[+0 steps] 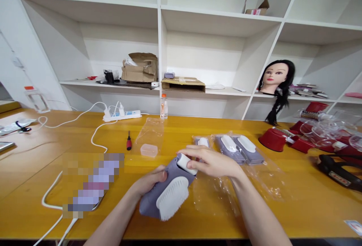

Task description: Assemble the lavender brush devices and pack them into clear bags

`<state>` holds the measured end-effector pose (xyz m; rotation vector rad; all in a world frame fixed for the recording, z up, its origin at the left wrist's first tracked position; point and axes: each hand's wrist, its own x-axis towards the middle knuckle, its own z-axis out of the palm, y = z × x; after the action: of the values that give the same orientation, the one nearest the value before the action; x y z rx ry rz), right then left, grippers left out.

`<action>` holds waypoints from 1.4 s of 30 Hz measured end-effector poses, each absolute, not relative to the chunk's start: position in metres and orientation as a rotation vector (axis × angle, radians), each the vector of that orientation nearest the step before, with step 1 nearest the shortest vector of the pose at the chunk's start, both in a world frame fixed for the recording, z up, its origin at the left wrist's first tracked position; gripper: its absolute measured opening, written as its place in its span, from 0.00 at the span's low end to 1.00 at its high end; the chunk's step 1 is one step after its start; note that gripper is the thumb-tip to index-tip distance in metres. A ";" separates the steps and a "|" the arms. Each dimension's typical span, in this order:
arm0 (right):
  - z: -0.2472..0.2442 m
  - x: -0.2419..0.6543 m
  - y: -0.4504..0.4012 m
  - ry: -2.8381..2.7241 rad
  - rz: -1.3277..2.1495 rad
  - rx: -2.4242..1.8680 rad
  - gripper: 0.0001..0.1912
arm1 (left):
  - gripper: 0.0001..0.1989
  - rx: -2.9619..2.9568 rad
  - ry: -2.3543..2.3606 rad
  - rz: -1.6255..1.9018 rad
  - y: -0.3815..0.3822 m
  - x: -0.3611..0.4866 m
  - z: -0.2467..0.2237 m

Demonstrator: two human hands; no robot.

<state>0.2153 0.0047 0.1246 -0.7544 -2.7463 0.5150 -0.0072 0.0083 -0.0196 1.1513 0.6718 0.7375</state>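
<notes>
My left hand (151,181) grips a purple-grey case (152,202) from its left side and holds it tilted above the table. On the face toward me the case carries a white oval brush (174,197) with short bristles. At the upper end, a white rounded piece (186,163) sits in the opening. My right hand (209,161) closes its thumb and fingers around that white piece; whether it is loose or fixed I cannot tell. Just behind the right hand lie similar purple-grey cases (230,149) with white brushes, in clear plastic bags (254,178).
A screwdriver (129,141), a clear plastic box (149,150) and a bottle (164,107) stand or lie behind. To the left are a phone-like blurred device (94,185), white cables and a power strip (123,115). Red holders (273,139) and a black-handled object (338,172) are right.
</notes>
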 end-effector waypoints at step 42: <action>0.051 0.150 0.087 -2.187 0.883 -1.112 0.19 | 0.47 0.961 0.254 0.573 0.006 -0.001 -0.004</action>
<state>0.1502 0.0871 0.0512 -1.1123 -2.1867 0.8833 -0.0005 0.0059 -0.0041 0.9611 0.2542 0.5731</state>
